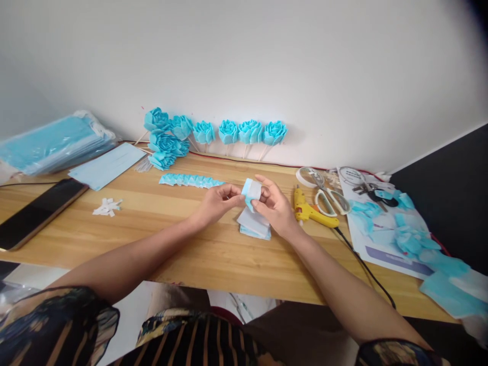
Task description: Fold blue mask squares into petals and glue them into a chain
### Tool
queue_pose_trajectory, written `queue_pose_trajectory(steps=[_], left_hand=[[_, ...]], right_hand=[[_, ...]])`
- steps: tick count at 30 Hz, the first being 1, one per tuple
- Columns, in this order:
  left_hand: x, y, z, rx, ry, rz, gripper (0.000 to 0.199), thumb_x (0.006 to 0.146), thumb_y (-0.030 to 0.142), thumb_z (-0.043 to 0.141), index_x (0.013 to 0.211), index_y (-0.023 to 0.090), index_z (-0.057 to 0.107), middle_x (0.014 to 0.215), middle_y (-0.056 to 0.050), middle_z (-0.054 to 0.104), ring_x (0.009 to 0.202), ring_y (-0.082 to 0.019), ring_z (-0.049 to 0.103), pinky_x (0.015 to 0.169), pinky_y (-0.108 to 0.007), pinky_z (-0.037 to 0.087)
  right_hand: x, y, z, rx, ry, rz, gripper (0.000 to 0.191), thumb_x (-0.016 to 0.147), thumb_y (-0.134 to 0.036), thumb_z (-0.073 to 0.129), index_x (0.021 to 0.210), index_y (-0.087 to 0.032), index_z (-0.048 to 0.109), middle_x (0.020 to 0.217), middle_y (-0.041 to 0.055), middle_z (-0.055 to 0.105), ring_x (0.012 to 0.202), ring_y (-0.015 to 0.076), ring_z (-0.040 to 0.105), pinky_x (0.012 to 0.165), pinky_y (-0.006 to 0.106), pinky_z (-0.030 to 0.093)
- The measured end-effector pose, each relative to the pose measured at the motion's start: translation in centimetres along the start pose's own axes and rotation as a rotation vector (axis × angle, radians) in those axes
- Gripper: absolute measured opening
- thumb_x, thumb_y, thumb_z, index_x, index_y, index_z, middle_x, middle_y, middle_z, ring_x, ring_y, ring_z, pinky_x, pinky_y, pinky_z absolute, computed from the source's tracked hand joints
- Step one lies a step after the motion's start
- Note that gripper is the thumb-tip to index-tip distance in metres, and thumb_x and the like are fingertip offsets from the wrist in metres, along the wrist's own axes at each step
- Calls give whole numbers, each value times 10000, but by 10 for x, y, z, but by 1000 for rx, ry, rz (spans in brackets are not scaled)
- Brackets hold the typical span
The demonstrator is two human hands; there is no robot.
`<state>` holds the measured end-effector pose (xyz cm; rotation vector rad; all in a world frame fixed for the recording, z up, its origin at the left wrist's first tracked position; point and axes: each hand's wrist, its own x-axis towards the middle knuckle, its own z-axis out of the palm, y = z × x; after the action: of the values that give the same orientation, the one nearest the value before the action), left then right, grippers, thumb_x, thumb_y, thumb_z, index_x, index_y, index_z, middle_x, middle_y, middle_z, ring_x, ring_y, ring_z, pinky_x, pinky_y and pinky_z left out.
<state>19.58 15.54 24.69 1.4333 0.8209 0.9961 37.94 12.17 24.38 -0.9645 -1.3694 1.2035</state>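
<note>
Just over a small stack [253, 229], a blue-and-white piece [252, 190] pinched from both sides

The piece stands between the left hand [217, 204] and the right hand [277, 208], raised in front of the person. The left hand is nearly closed, thumb and forefinger meeting at the piece's left edge. The right hand is more loosely curled: its thumb presses the lower near corner, while its other fingers spread behind and along the right side. Neither palm is pressed to it; both grips are at the fingertips.

White shows on the right of the piece, blue on the left and below. It looks partly folded, and its long axis cannot be told with certainty.

The stack lies on the table [213, 254] directly below and slightly toward the person, its sheets fanned a little. The right hand is nearer to it, overlapping its upper right corner in this view. How high the piece hangs over it cannot be judged.

Off to the left, a row of folded pieces [190, 180] runs left to right, its right end just beyond the left hand. The yellow glue gun [312, 211] lies just beside the right hand, nozzle pointing away from the person.
</note>
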Motion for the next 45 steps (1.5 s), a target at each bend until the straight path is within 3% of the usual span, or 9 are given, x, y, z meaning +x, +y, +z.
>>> queue_pose_trajectory(steps=[9, 14, 21, 25, 30, 34, 38, 42, 45], left_hand=[[0, -1, -2, 71, -24, 51, 300, 745, 421, 728, 722, 152, 597, 672, 10, 593, 616, -95, 506, 595, -238, 396], [1, -5, -3, -53, -22, -19, 448, 749, 500, 734, 1011, 150, 636, 690, 8, 619, 588, -101, 532, 572, -239, 442], [-3, -1, 0, 15, -43, -31, 356, 744, 506, 732, 715, 154, 689, 669, -7, 646, 619, -108, 541, 608, -241, 449], [-3, 0, -1, 52, -83, -25, 284, 764, 418, 722, 680, 151, 677, 629, 5, 625, 591, -98, 528, 579, -229, 421], [-8, 8, 2, 106, -176, -81, 251, 786, 363, 674, 679, 138, 647, 626, 3, 609, 588, -93, 520, 581, -222, 404], [-10, 15, 3, 167, -170, -97, 271, 782, 386, 651, 678, 138, 621, 612, 14, 572, 579, -89, 485, 569, -218, 382], [-8, 16, 0, 147, -162, -84, 314, 800, 427, 620, 663, 147, 586, 594, 26, 527, 563, -84, 451, 568, -221, 372], [-6, 13, -2, 119, -159, -74, 363, 806, 469, 620, 648, 147, 568, 591, 23, 518, 562, -85, 446, 567, -226, 357], [-6, 12, -3, 87, -165, -75, 403, 808, 510, 625, 649, 144, 570, 589, 20, 517, 569, -89, 457, 572, -227, 366]], right_hand=[[-1, -5, -1, 54, -25, 86, 737, 756, -381, 751, 1402, -309, 403, 998, 25, 681, 817, 170, 632, 683, 293, 511], [-2, -5, 2, 35, 4, 67, 681, 765, -362, 734, 1374, -312, 435, 994, 23, 663, 846, 178, 622, 711, 309, 519], [-3, -5, 0, 55, -15, 68, 680, 800, -387, 729, 1404, -313, 424, 949, 17, 652, 833, 180, 626, 743, 321, 530], [0, -3, -9, 70, -38, 73, 626, 868, -491, 638, 1433, -309, 438, 965, 19, 638, 867, 178, 620, 781, 325, 525], [0, -7, -8, -9, -33, 76, 595, 780, -418, 738, 1327, -259, 567, 935, 12, 641, 796, 146, 600, 679, 269, 500], [-2, -11, -5, -153, 27, 23, 219, 790, -342, 719, 960, -207, 688, 779, -3, 636, 695, 126, 576, 640, 259, 482], [-2, -8, -8, -296, 62, -96, 68, 797, -250, 681, 855, -215, 676, 798, 6, 679, 716, 142, 610, 666, 279, 490], [-1, -8, -11, -394, 29, -283, 138, 796, -120, 610, 842, -232, 675, 942, 19, 724, 901, 170, 668, 836, 324, 513], [0, -10, -10, -462, 6, -352, 192, 785, -69, 583, 838, -231, 670, 990, 21, 736, 939, 168, 685, 882, 333, 514]])
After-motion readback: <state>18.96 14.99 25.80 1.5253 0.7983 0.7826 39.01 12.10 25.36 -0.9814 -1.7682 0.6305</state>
